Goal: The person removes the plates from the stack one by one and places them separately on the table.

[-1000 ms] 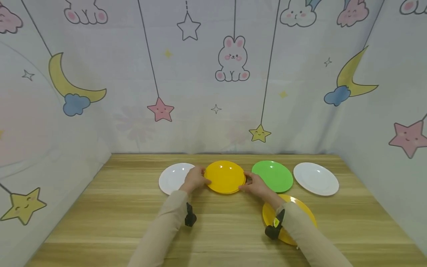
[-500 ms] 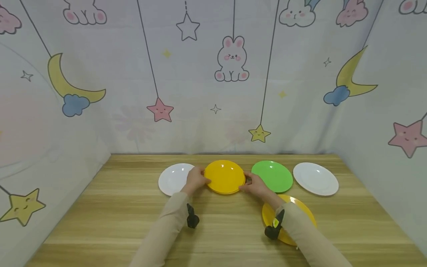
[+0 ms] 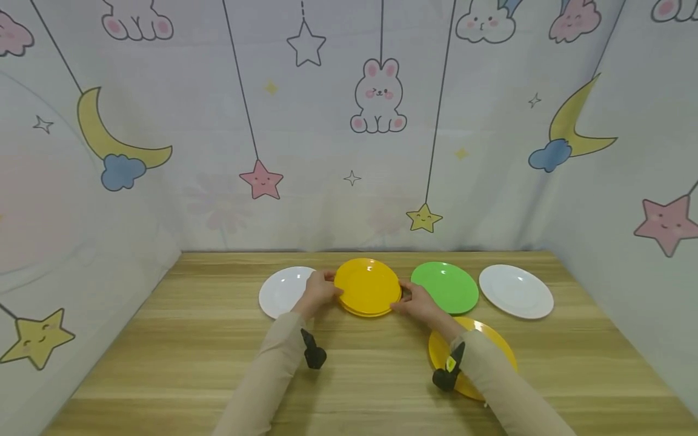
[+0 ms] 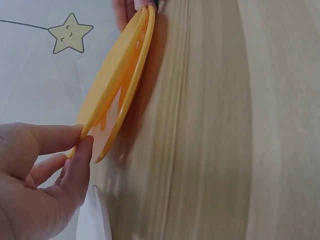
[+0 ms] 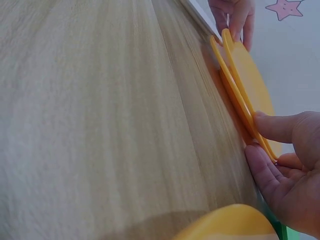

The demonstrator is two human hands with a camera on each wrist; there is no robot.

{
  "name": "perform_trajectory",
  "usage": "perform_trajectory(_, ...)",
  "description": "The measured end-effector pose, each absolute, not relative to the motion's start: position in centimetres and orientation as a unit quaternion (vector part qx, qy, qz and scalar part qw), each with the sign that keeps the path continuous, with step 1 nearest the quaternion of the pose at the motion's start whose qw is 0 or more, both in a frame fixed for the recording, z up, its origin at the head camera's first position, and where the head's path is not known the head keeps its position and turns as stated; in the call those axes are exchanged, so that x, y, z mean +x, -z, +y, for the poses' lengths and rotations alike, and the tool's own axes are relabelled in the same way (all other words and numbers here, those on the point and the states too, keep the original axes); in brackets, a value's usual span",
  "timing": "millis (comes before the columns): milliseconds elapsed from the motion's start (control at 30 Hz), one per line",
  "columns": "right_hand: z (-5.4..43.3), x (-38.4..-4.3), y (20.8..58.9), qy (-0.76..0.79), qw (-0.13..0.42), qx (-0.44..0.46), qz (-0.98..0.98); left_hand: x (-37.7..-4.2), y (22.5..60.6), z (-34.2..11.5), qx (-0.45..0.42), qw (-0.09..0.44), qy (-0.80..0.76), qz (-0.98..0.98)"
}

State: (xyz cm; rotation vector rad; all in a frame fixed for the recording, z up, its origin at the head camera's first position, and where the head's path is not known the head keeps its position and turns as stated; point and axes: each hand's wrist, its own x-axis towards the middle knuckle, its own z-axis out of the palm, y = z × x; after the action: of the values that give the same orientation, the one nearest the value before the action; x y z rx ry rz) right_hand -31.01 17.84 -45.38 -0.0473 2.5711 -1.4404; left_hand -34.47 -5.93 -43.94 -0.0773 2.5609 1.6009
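Observation:
Two yellow plates lie one over the other between my hands near the back of the table. My left hand [image 3: 317, 292] pinches the rim of the upper yellow plate [image 3: 366, 284] between thumb and fingers. On that side a gap parts it from the lower yellow plate [image 4: 125, 102], as the left wrist view shows. At the opposite edge my right hand [image 3: 420, 303] grips both rims, thumb on top and fingers underneath; there the plates come together. Both plates sit tilted over the wooden table [image 4: 210, 125], the upper one raised more at the left.
A white plate [image 3: 280, 293] lies behind my left hand, partly covered. To the right are a green plate [image 3: 447, 287] and another white plate [image 3: 517, 292]. A third yellow plate [image 3: 443, 351] lies under my right forearm. A patterned cloth wall [image 3: 305, 133] borders the table.
The upper yellow plate's left and far side has risen slightly, widening the gap over the lower one. My left hand lifted a little with it; the right hand stays in place.

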Motion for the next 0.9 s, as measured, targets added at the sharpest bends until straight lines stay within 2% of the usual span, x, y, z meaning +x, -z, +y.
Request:
perform_trajectory(367, 17.8, -31.1, 45.5, 0.486, 0.098, -0.014, 0.868, -34.9, 44.7, -6.2, -0.034, 0.078, -0.579, 0.811)
perform_trajectory(800, 17.8, -30.9, 45.3, 0.486, 0.094, -0.019, 0.869, -34.3, 43.5, -6.4, -0.061, 0.072, -0.663, 0.742)
perform_trajectory(900, 17.8, -30.8, 45.2, 0.484, 0.094, -0.02, 0.87, -34.2, 43.2, -6.7, -0.059, 0.057, -0.667, 0.741)
